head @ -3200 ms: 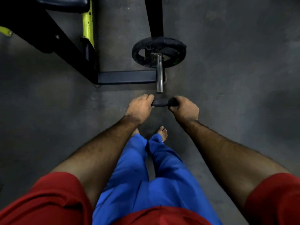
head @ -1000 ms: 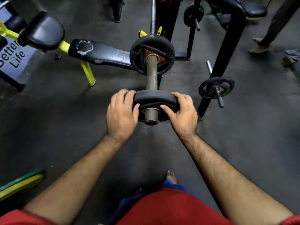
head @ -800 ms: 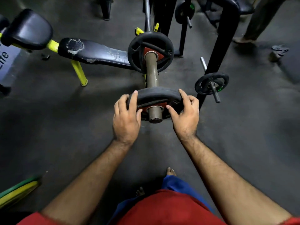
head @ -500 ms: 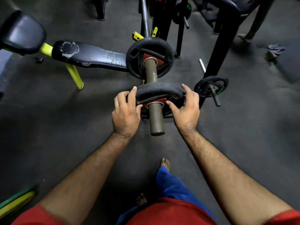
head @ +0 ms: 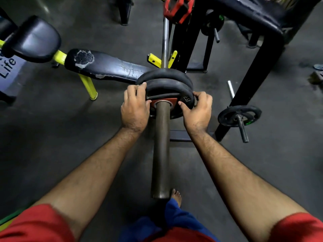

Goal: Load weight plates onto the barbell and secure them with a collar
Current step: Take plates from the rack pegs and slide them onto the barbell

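Near weight plate (head: pixel 172 95) sits far up the barbell sleeve (head: pixel 161 145), flush against the far plate (head: pixel 162 75). Left hand (head: pixel 134 107) grips its left rim, fingers curled over the edge; right hand (head: pixel 197 109) grips the right rim, thumb on the face. Red collar (head: pixel 178 7) sits far up by the rack. Bench (head: pixel 108 67) lies to the left.

The near plate (head: pixel 170 95) has slid along the sleeve (head: pixel 160 145) — now touching the inner plate (head: pixel 162 75).

Left hand (head: pixel 134 109) and right hand (head: pixel 197 110) grip the near plate (head: pixel 167 88) — seated against the far plate (head: pixel 162 75) — on the sleeve (head: pixel 160 145) between them.
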